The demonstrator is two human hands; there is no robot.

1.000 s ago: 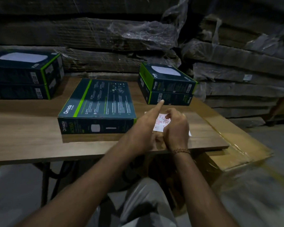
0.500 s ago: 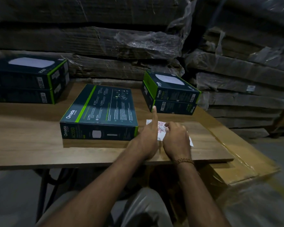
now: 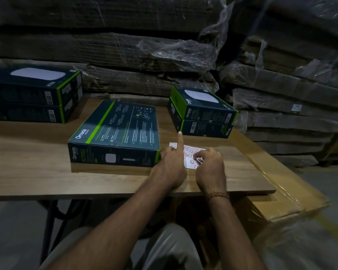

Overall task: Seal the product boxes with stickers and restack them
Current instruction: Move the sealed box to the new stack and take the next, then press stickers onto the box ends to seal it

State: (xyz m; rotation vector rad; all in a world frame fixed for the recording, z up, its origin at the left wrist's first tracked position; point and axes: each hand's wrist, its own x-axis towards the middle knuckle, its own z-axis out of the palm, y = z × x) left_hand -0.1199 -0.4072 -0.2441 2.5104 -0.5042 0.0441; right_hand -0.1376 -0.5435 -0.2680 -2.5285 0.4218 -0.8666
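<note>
1. Here, a sticker (image 3: pixel 199 160), thin and likely flimsy, is pinched by the right hand (image 3: pixel 210 168) at the sheet (image 3: pixel 189 155) lying flat on the table (image 3: pixel 37 172); best lifted by one edge so it does not curl onto itself.
2. The left hand (image 3: pixel 169 168) rests on the sheet's near left side, forefinger straight and raised, other fingers curled.
3. The box (image 3: pixel 115 135), flat, stiff printed card with crisp corners, lies just left of the sheet, probably light enough to grip by its sides.
4. Two-box stacks (image 3: pixel 202 112) stand behind and far left (image 3: pixel 33 94).
5. Film-wrapped cardboard (image 3: pixel 164 51) fills the background.
</note>
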